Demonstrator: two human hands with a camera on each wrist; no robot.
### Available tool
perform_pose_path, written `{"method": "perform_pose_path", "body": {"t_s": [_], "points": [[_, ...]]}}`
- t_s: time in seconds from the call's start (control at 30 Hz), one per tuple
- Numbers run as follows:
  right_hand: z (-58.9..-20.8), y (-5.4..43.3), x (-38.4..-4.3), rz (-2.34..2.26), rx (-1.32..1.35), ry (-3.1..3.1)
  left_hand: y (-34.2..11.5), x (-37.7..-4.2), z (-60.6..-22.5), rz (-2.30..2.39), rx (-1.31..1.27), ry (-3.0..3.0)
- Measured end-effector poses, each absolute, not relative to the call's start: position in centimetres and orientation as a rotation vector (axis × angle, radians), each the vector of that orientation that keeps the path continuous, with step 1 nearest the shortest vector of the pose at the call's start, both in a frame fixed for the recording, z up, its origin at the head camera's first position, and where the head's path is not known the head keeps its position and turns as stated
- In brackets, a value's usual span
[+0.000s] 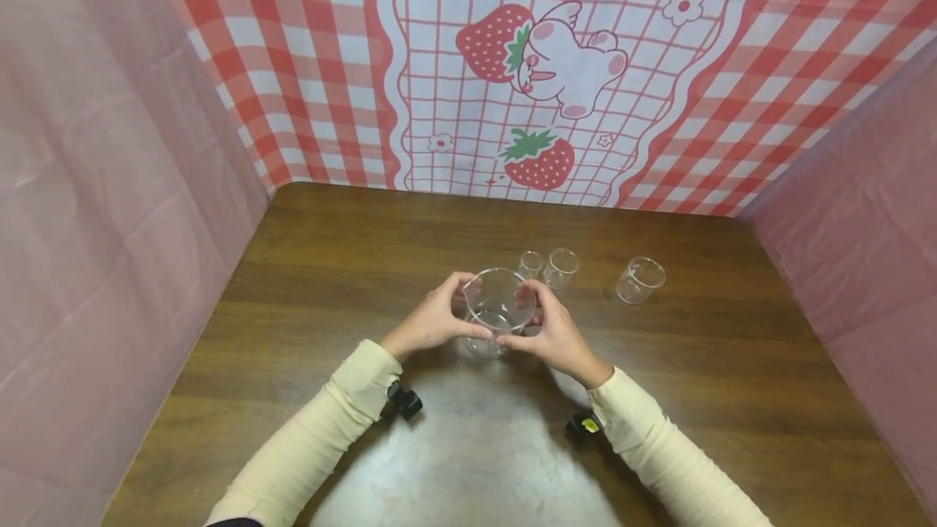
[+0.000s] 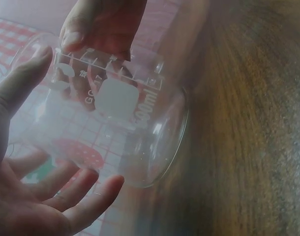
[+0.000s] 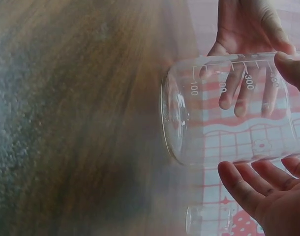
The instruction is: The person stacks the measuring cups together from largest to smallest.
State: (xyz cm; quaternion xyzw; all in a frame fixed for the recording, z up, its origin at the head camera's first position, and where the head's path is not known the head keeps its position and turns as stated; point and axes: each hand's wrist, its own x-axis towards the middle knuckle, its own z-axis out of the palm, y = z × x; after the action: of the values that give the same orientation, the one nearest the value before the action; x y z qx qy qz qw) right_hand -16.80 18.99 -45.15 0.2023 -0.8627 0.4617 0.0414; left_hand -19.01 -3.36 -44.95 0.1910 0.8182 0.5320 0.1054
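Both hands on the glass here: left hand [image 1: 437, 317] curved round the left side, right hand [image 1: 554, 332] round the right, and between them the big beaker [image 1: 500, 309], gripped, its wide mouth up. The thumbs lie along the near side, tips just beside each other; the other fingers spread round towards the far side, partly hidden by the glass and the hands, and how firmly each one presses is hard to tell. Whether the base touches the table [image 1: 703, 405] or hangs just above it, I cannot say.

Onto the print: white marks run up the wall, 100 and 300 readable from the right wrist, a pale blank patch and "ml" from the left, the figure before it smudged by blur.

Just beyond the right hand, the smallest cup [image 1: 530, 262], its lower part hard to make out behind the beaker's rim and fingers; the middle cup [image 1: 561, 267] stands right beside it, and a wider cup [image 1: 640, 280] sits well apart to the right. All clear glass, faint outlines.

On the near side, pale sleeves [image 1: 315, 437] run off the bottom edge. At the far side hangs a strawberry cloth [image 1: 542, 63], its lettering cut off at the top; pink sheets [image 1: 117, 185] flank left and right.
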Motion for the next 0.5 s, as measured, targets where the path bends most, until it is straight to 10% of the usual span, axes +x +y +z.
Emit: {"method": "perform_pose_path", "body": {"t_s": [0.5], "points": [[-45.23,19.19,-16.9,1.405,0.638,-2.65,-3.52,-19.41,-45.18,1.507,0.682,2.429]]}}
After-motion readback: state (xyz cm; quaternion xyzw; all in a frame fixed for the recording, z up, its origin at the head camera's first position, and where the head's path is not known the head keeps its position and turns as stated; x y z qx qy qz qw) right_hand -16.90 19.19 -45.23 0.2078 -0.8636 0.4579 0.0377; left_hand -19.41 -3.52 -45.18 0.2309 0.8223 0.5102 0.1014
